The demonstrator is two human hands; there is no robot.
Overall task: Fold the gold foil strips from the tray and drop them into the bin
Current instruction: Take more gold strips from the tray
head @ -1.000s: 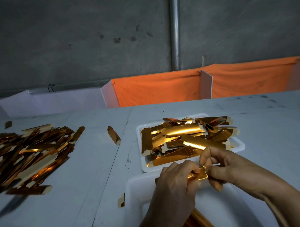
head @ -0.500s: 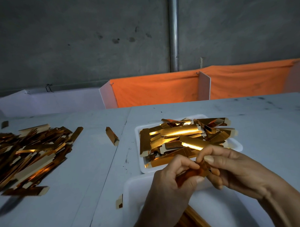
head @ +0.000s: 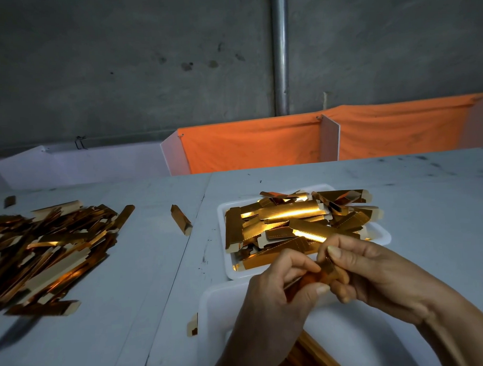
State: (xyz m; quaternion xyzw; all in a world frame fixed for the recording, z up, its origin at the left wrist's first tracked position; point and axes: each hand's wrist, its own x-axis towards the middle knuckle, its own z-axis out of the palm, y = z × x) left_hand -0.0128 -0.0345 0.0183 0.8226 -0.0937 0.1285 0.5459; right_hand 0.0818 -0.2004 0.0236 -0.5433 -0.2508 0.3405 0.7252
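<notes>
A white tray [head: 384,236] on the table holds several flat gold foil strips [head: 290,212]. In front of it stands a white bin [head: 211,301], with a gold piece [head: 314,352] showing inside near the bottom edge. Above the bin's far rim, my left hand [head: 269,299] and my right hand [head: 375,274] both pinch one small gold foil strip [head: 324,271] between fingers and thumbs. Most of that strip is hidden by my fingers.
A big heap of gold strips [head: 45,250] lies on the table at the left. Single pieces lie near the table seam [head: 181,219] and beside the bin [head: 192,325]. Orange cloth [head: 252,144] and white panels stand along the table's back edge.
My fingers have worked the strip between them, and both hands rose slightly toward the tray. The strip looks more folded and more covered by my fingers.
</notes>
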